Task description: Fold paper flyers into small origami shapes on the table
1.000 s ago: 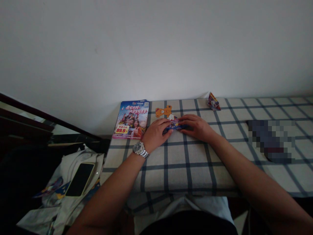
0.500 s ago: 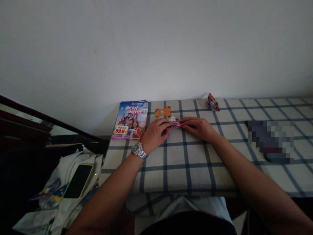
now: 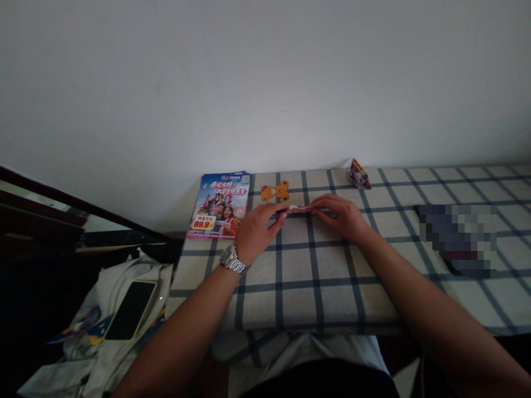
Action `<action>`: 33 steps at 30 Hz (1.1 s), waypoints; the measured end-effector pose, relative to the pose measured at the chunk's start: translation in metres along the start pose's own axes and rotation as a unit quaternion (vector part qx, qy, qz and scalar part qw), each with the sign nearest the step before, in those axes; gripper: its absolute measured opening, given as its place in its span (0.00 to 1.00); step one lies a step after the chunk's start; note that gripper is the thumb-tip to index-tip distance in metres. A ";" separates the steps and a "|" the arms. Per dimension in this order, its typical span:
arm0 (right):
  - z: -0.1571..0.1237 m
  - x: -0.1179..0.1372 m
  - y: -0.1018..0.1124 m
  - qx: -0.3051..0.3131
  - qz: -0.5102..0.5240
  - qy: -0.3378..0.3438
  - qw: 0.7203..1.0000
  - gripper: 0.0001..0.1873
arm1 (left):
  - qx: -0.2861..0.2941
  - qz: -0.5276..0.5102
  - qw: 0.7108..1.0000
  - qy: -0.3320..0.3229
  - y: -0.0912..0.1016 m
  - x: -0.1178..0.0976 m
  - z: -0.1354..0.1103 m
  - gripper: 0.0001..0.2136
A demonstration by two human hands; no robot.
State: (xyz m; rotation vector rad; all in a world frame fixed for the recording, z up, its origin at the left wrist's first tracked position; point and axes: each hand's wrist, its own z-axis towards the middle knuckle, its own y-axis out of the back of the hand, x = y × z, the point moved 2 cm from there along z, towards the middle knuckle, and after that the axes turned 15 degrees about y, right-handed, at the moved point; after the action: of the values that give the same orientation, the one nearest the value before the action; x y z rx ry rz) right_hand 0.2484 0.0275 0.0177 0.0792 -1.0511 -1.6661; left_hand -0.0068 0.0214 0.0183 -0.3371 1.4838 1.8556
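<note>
Between my hands is a small folded piece of printed paper (image 3: 297,209), seen nearly edge-on. My left hand (image 3: 261,229) pinches its left end between thumb and fingers, and a metal wristwatch (image 3: 233,259) sits on that wrist. The right end is pinched by my right hand (image 3: 338,217). Just behind the paper, a bear-shaped orange cutout (image 3: 275,191) lies on the checked tablecloth (image 3: 296,282). To the left of my left hand rests a stack of colourful flyers (image 3: 219,207).
A folded paper piece (image 3: 359,174) stands near the wall at the back right. On the right lies a dark, pixelated object (image 3: 454,240). Left of the table, a phone (image 3: 131,310) rests on pale cloth or bags (image 3: 89,309).
The folded paper has been tilted up so its edge now faces me, and the pale pointed part behind it no longer shows. Both hands keep their pinch.
</note>
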 end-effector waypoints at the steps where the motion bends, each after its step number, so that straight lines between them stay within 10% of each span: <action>1: 0.000 0.002 0.001 -0.007 -0.005 -0.003 1.000 0.09 | -0.010 -0.008 1.000 0.001 0.001 -0.001 0.000 0.09; 25: -0.010 -0.014 -0.013 -0.036 -0.057 -0.142 0.987 0.12 | -0.059 0.024 0.997 0.041 -0.004 0.004 0.000 0.31; 33: -0.010 -0.020 -0.014 -0.007 -0.114 -0.098 0.989 0.10 | 0.040 0.052 0.998 -0.019 -0.010 -0.005 -0.005 0.14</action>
State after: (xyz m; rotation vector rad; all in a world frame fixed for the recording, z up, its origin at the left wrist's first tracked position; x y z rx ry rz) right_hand 0.2511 0.0376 -0.0058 0.0272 -1.2140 -1.9180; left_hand 0.0020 0.0157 0.0122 -0.1886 1.5715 1.8657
